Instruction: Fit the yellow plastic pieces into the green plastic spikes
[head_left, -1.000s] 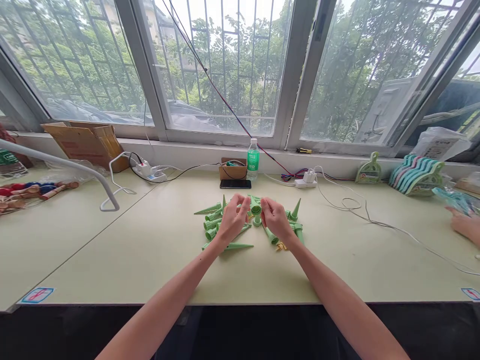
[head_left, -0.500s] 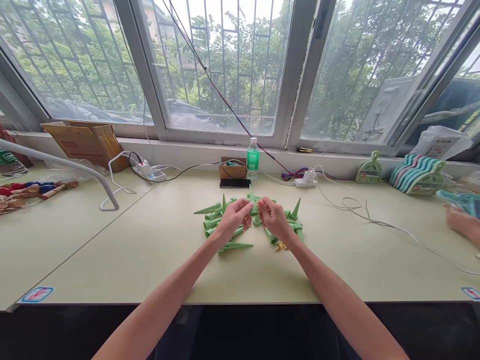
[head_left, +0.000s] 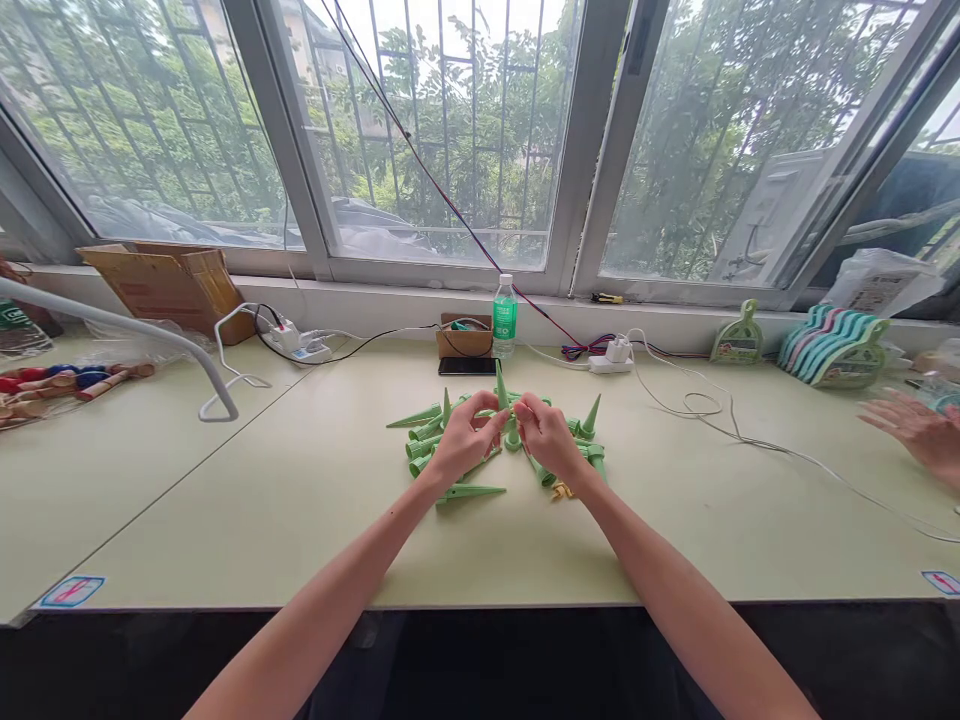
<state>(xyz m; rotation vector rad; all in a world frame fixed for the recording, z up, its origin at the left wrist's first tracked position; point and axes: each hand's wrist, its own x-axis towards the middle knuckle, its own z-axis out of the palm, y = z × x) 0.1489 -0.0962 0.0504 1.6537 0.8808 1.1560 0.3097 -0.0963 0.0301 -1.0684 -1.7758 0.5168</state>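
A green plastic spike point(head_left: 502, 388) stands tip up between my hands, over the middle of a pile of similar parts. My left hand point(head_left: 472, 432) is closed, its thumb and fingers pinching the spike's lower part. Close beside it, my right hand point(head_left: 549, 436) is closed with the fingertips pressed together; what they pinch is too small to make out. Around both hands lie several green spikes and tubes, among them a long spike point(head_left: 472, 492) in front, an upright cone point(head_left: 591, 418) at the right and a spike point(head_left: 415, 416) at the left. Small yellowish pieces point(head_left: 562, 491) lie near my right wrist.
Behind the pile are a phone point(head_left: 469, 367), a small cardboard box point(head_left: 465, 338) and a bottle point(head_left: 505, 318). A white cable point(head_left: 750, 443) crosses the table's right side. Another person's hand point(head_left: 911, 430) is at the far right, near stacked teal boards point(head_left: 832, 347).
The green spike between my hands has risen slightly and shows more clearly. My hands stay nearly in place. At the far right, the other person's hand has moved left and opened out.
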